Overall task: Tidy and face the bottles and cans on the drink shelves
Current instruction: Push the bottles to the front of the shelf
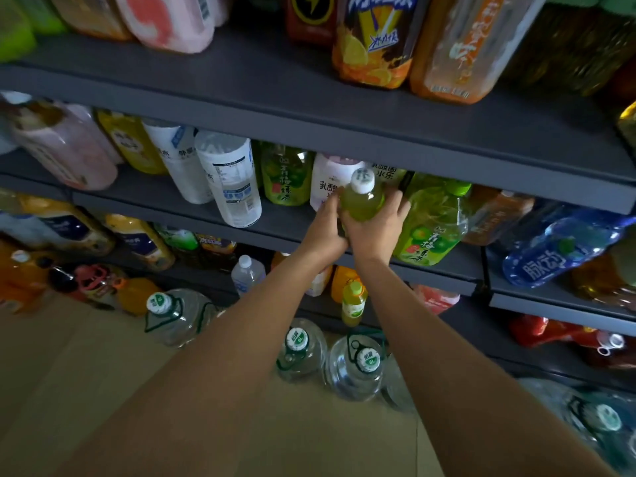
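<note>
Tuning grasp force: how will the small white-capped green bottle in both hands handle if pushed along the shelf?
The small green bottle looks full of liquid, so probably heavy for its size. It is tall and narrow, so likely to tip if pushed up high. Its clear plastic looks smooth, perhaps slippery; the left hand and right hand both wrap it.

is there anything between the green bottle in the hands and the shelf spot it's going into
Both hands, left hand and right hand, hold the white-capped green bottle at the shelf front edge. Directly behind it stands a white-and-pink bottle, filling that slot; the big green tea bottle crowds its right.
</note>
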Available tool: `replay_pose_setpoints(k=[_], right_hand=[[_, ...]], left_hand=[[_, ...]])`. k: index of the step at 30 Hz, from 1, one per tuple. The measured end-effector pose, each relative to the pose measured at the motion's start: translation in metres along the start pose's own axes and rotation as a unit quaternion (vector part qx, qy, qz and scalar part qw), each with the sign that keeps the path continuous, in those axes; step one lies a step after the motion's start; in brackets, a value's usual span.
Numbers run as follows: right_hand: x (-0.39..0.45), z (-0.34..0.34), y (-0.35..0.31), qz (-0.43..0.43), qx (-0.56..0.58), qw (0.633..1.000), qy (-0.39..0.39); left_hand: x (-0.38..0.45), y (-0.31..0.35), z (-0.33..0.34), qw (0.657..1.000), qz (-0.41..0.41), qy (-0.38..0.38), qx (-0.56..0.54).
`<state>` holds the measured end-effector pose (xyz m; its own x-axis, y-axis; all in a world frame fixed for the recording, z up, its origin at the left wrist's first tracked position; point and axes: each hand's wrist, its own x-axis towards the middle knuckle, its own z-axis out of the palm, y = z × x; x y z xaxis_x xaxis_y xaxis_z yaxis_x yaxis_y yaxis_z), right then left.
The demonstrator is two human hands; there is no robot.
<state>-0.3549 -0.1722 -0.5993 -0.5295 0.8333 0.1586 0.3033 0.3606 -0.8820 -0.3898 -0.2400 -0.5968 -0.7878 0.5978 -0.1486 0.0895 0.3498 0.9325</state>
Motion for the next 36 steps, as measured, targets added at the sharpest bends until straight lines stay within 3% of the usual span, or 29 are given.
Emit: replay_pose_setpoints(k=[6,10,14,19,24,27,32,36], right_hand=[[-0.045,-0.042,-0.031,-0.02,0.008,0.998,-0.063],[-0.054,-0.076,-0.085,-0.058,0.036,0.996,-0.057],[-0.035,-0.113,-0.169,-0.149,0.07,0.985,-0.058],[-0.003,-0.161,-0.277,-0.26,0.068,0.951,-0.155],[0.014,-0.18,-0.36,-0.316,0.015,0.925,-0.211],[0.019,-0.177,-0.41,-0.294,-0.015,0.922,-0.251],[0.013,-0.151,-0.472,-0.203,0.106,0.931,-0.285],[0.005,-0.122,-0.503,-0.067,0.184,0.942,-0.272]], left_hand=[[-0.049,0.033,-0.023,0.999,-0.023,-0.025,-0.029],[-0.07,0.091,-0.055,0.989,-0.035,-0.102,0.101],[-0.078,0.167,-0.099,0.99,-0.025,-0.05,0.126],[-0.107,0.273,-0.154,0.998,0.052,0.006,0.045],[-0.122,0.333,-0.21,0.995,0.062,0.026,0.073],[-0.121,0.364,-0.25,0.993,0.079,0.001,0.091],[-0.125,0.398,-0.321,0.989,0.117,0.007,0.093],[-0.119,0.408,-0.358,0.985,0.14,0.022,0.097]])
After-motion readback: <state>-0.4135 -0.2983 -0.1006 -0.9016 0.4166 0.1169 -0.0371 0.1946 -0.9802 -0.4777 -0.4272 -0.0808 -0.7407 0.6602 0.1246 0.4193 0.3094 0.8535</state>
